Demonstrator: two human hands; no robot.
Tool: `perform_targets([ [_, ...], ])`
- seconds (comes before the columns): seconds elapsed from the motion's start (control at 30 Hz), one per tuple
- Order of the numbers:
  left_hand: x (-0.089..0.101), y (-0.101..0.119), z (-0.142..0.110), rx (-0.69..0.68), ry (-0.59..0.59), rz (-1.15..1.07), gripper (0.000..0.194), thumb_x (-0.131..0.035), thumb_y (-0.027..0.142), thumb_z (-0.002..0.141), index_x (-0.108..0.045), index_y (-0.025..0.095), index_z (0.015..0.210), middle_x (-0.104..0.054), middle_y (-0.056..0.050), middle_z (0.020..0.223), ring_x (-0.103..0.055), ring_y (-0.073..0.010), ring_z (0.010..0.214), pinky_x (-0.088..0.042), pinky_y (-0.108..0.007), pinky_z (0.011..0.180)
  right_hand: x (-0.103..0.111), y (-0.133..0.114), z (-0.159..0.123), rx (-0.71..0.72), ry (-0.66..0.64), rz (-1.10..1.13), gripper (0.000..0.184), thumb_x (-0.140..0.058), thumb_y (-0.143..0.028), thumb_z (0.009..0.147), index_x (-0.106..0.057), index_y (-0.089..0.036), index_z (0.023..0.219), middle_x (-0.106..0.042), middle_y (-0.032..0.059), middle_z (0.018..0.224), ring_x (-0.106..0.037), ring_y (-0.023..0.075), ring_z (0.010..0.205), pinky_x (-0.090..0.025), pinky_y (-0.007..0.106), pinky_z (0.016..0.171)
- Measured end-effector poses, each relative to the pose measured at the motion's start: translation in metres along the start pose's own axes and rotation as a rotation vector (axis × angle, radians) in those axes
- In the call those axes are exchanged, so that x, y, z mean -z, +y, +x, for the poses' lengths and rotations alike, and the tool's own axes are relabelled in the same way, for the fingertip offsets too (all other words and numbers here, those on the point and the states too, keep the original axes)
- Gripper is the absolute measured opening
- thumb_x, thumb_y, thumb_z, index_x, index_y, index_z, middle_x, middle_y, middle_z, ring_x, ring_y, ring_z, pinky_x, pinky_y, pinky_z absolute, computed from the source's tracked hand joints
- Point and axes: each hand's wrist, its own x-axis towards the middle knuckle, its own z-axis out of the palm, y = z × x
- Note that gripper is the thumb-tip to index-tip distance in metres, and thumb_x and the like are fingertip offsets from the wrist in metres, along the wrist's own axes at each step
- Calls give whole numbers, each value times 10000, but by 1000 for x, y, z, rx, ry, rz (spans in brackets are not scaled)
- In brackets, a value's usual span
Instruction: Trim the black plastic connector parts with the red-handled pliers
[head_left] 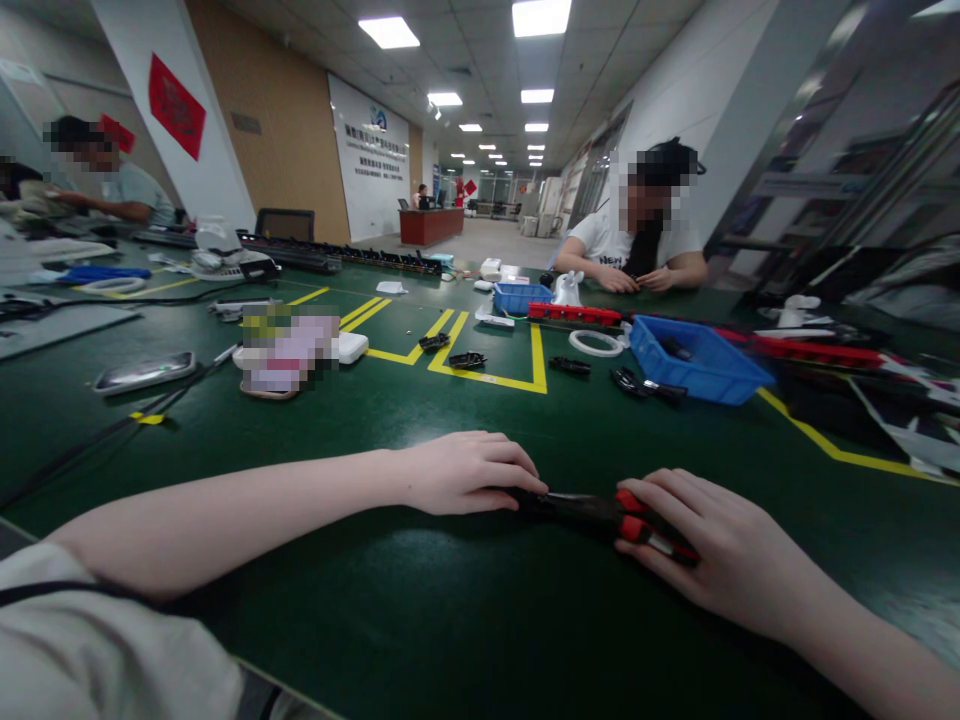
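My right hand [709, 545] is wrapped round the red-and-black handles of a pair of pliers [630, 518], whose dark jaws point left. At the jaw end, my left hand [476, 475] pinches a small black part [529, 500], mostly hidden by its fingers. Jaws and part meet or overlap there; whether the jaws grip it, I cannot tell. Beyond my hands lie several similar black parts: one black piece [468, 360] on the yellow tape, another black piece [570, 366] to its right.
A blue bin [697, 365] stands right of centre, with black cables [645, 385] before it and a white ring [595, 343] beside it. At left are a phone [289, 360] and a silvery device [145, 373]. Across the green table [360, 610] sits another person [637, 240].
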Motion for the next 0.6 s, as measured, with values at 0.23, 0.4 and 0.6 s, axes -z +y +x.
perform_targets([
  [0.23,-1,-1,0,5,9,-29,312,-559,219,1003,-572,172,1311,-620,-124,1295,-593,-246,1159,-483,-372,990,1,0,0,-47,-28,63,319,-617,-404,905,-650,-168,1117,-715,115,957,-694,218,786,-596,327,660],
  [0.4,1,1,0,18,-3,-37,329,-550,216,1006,-567,193,1334,-613,-120,1300,-586,-243,1163,-479,-370,990,2,1,0,-67,-42,88,338,-630,-421,894,-659,-177,1127,-722,113,966,-699,225,795,-600,335,666],
  [0.6,3,2,0,13,-18,-27,354,-532,229,1017,-560,226,1370,-598,-111,1313,-579,-237,1165,-473,-354,988,2,1,0,-69,-54,106,345,-624,-419,899,-652,-168,1134,-721,113,965,-703,220,787,-602,327,662],
])
